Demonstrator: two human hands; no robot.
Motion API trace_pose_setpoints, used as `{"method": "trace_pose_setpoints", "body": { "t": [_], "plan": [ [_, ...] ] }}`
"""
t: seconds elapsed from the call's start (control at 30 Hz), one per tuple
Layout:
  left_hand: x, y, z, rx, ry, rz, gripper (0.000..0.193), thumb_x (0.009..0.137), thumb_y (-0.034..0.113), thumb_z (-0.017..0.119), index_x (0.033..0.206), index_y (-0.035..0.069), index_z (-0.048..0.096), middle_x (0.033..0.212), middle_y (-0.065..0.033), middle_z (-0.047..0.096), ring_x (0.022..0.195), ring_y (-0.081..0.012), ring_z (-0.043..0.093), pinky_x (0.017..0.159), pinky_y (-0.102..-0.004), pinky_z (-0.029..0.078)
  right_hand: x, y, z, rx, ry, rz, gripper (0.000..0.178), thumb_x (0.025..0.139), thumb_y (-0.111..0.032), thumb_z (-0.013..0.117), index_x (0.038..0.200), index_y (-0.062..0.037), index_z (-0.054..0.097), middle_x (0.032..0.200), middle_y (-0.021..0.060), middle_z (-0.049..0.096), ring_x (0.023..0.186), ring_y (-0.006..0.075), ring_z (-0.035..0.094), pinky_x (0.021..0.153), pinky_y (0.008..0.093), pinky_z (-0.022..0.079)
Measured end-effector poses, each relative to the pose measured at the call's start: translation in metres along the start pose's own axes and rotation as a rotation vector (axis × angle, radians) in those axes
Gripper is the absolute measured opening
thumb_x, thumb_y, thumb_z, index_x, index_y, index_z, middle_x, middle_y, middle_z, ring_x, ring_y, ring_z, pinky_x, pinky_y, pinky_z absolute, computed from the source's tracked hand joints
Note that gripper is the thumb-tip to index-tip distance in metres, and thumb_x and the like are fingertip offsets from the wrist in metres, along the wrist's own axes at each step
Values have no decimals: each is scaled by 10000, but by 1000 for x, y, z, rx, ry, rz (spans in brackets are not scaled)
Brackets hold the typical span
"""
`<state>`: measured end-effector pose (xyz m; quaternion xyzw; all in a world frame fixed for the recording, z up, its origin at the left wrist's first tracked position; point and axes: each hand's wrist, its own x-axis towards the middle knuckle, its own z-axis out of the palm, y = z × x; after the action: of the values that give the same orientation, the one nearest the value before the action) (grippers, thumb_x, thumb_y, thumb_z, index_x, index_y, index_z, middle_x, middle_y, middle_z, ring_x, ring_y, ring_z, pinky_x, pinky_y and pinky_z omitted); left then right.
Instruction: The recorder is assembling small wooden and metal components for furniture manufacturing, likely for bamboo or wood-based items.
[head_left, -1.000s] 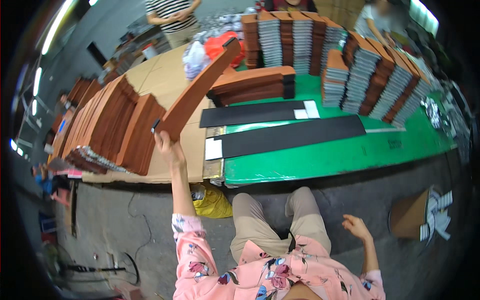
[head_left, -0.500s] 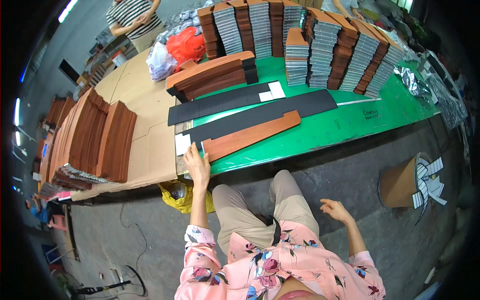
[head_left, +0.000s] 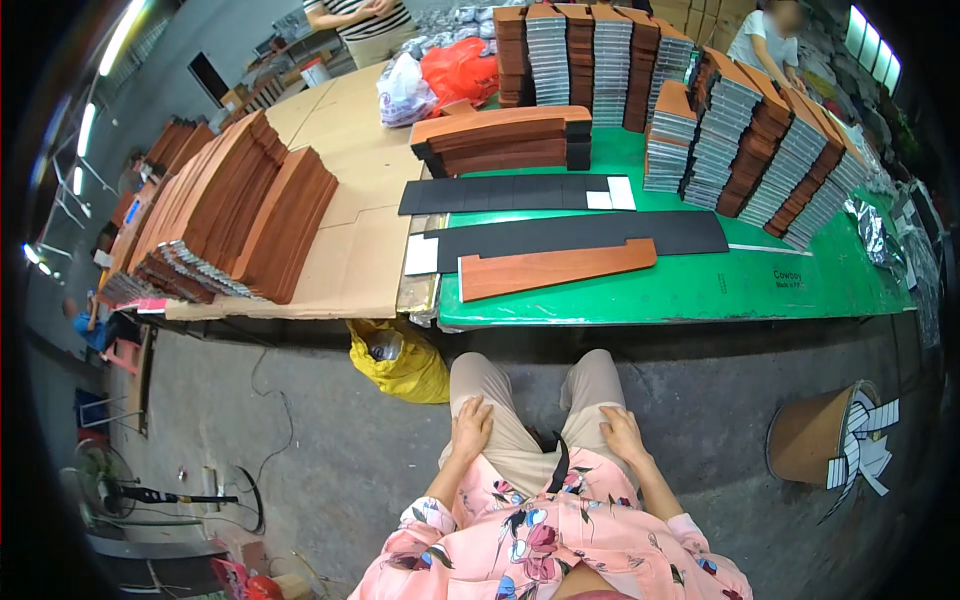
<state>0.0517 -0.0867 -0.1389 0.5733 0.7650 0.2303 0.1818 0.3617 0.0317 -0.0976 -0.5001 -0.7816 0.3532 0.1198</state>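
Observation:
My left hand (head_left: 470, 428) rests on my left thigh, fingers lying along the trouser leg, holding nothing. On the other thigh lies my right hand (head_left: 622, 432), likewise with nothing in it and its fingers loosely apart. Beyond my knees, a notched reddish-brown wood-grain panel (head_left: 556, 272) lies near the table's front edge, apart from both hands. Behind it is a long black strip (head_left: 590, 236) with a white piece (head_left: 421, 254) at its left end. Farther back, a second black strip (head_left: 505, 194) has white patches near its right end.
Brown panels (head_left: 235, 205) stand stacked on cardboard (head_left: 365, 235) at left. Tall stacks (head_left: 610, 68) line the back of the green tabletop (head_left: 690, 290). A yellow bag (head_left: 400, 365) sits below the table; a bin (head_left: 815, 435) of white strips stands right. Two people are beyond.
My left hand has left the brown panel and come back to my left thigh. My right hand has moved in onto my right thigh. The head view has turned; the panel stays on the table.

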Motion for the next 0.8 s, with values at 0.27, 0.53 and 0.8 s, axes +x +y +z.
{"method": "trace_pose_setpoints", "body": {
  "t": [0.27, 0.53, 0.8],
  "plan": [
    [5, -5, 1, -59, 48, -76, 318, 769, 212, 569, 1079, 151, 607, 1299, -52, 448, 1254, -222, 352, 951, -555, 326, -2, -17, 9, -233, 14, -50, 310, 786, -164, 566, 1086, -89, 590, 1093, 101, 571, 1026, 316, 486, 887, 540, 340],
    [0, -12, 12, -77, 52, -79, 315, 786, 231, 560, 1088, 155, 606, 1313, -43, 440, 1262, -221, 346, 950, -566, 315, 18, -39, 34, -298, -206, -97, 340, 809, -212, 543, 1142, -144, 556, 1121, 85, 567, 1094, 290, 492, 908, 628, 294],
    [0, -12, 13, -89, 42, -91, 292, 817, 244, 552, 1093, 162, 603, 1314, -34, 441, 1268, -213, 340, 957, -572, 305, 25, -44, 68, -191, -380, -188, 358, 816, -197, 525, 1159, -97, 538, 1120, 142, 558, 1051, 318, 526, 883, 512, 390]
  ]
}}
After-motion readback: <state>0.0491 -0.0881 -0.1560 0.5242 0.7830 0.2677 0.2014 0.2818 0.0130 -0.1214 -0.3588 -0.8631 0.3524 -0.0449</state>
